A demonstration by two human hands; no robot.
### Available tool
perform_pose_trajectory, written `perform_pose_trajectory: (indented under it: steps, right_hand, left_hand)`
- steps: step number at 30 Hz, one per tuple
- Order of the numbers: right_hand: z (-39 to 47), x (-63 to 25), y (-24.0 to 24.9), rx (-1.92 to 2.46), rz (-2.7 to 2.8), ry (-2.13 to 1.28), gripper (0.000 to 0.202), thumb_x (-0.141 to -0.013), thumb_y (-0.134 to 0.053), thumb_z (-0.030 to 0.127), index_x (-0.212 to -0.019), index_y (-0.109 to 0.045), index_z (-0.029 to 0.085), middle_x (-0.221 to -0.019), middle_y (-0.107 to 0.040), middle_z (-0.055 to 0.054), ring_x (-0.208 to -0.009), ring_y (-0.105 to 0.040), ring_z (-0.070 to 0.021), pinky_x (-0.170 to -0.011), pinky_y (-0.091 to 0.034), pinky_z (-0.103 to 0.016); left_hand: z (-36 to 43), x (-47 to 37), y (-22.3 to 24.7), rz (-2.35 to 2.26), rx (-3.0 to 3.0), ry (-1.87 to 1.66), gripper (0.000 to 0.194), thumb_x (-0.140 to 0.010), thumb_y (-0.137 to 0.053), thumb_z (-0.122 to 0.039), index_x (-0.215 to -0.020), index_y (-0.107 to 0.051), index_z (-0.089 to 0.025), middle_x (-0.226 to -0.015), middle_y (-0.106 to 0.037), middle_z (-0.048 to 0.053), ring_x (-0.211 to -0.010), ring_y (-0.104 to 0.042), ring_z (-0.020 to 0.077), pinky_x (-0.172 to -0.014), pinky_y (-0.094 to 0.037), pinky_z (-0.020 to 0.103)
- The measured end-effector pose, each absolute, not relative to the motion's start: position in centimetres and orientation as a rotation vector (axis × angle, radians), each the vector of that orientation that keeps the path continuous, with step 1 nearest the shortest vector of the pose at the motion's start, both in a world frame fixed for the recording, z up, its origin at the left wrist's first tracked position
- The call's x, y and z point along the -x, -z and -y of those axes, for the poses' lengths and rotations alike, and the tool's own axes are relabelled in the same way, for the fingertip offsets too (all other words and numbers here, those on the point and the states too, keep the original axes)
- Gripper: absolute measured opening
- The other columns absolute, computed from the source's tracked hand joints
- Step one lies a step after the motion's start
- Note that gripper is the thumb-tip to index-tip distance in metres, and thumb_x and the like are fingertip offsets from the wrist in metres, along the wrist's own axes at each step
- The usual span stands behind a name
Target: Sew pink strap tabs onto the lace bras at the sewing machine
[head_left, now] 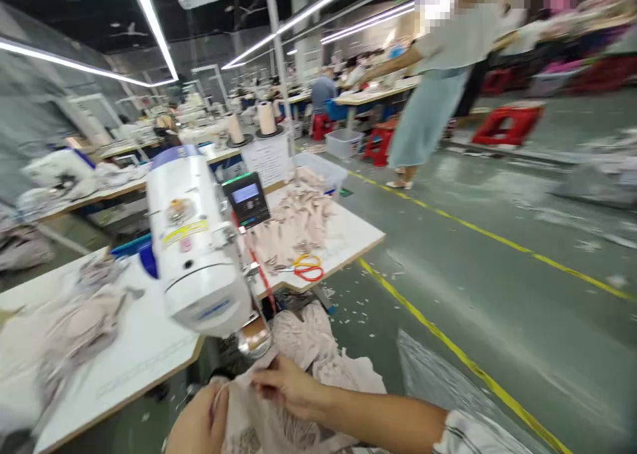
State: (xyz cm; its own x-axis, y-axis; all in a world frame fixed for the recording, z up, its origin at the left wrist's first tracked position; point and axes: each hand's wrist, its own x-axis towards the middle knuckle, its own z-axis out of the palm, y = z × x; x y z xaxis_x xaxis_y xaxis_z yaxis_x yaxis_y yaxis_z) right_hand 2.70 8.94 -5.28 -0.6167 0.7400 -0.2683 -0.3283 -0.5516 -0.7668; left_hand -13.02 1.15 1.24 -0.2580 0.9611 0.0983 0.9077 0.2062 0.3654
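Note:
My left hand [199, 424] and my right hand [286, 384] both pinch a pale pink lacy fabric piece [259, 421] just under the head of a white sewing machine [196, 241]. The fabric hangs down in front of the table edge, and more of the same cloth [323, 354] is bunched below and to the right. The machine's needle area [253, 338] sits right above my fingers. A small control panel [246, 198] with a lit screen is fixed on the machine's right side.
A white worktable [144, 348] carries pink fabric piles [298, 218] and red-and-yellow scissors [306, 268]. Yellow floor lines [448, 341] mark an aisle at right. A person in a light dress [432, 89] stands beyond, near red stools [507, 122] and other workstations.

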Motion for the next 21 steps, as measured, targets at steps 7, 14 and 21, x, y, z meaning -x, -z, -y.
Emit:
perform_pose_trajectory:
  steps: [7, 14, 21]
  right_hand:
    - [-8.2, -4.2, 6.8, 0.708, 1.71, -1.399, 0.025, -0.09, -0.059, 0.042, -0.081, -0.068, 0.02, -0.09, -0.066, -0.007, -0.09, -0.062, -0.0218, -0.085, -0.048, -0.038]
    - [-8.1, -8.5, 6.2, 0.719, 2.323, -1.532, 0.021, -0.086, -0.066, 0.038, -0.08, -0.07, 0.019, -0.068, -0.064, -0.001, -0.061, -0.056, -0.0142, -0.06, -0.043, -0.026]
    - [-9.5, -9.3, 3.3, 0.713, 2.272, -0.979, 0.035, -0.096, -0.053, 0.037, -0.122, -0.067, 0.018, -0.099, -0.07, -0.008, -0.071, -0.061, -0.0141, -0.068, -0.049, -0.028]
  left_hand:
    - [-1.2, 8.5, 0.7, -1.88, -1.08, -1.032, 0.042, -0.082, -0.052, -0.063, -0.065, -0.057, -0.025, -0.068, -0.064, 0.009, -0.07, -0.063, 0.0288, -0.066, -0.051, 0.041]
    - [-1.1, 7.8, 2.1, -1.863, -0.833, -1.175, 0.035, -0.087, -0.053, -0.053, -0.077, -0.061, -0.02, -0.075, -0.063, 0.003, -0.072, -0.06, 0.0176, -0.071, -0.049, 0.03]
    - [-0.4, 7.6, 0.4, -1.683, -0.977, -1.05, 0.029, -0.09, -0.056, -0.046, -0.092, -0.069, -0.019, -0.076, -0.063, 0.001, -0.069, -0.055, 0.0141, -0.064, -0.044, 0.025]
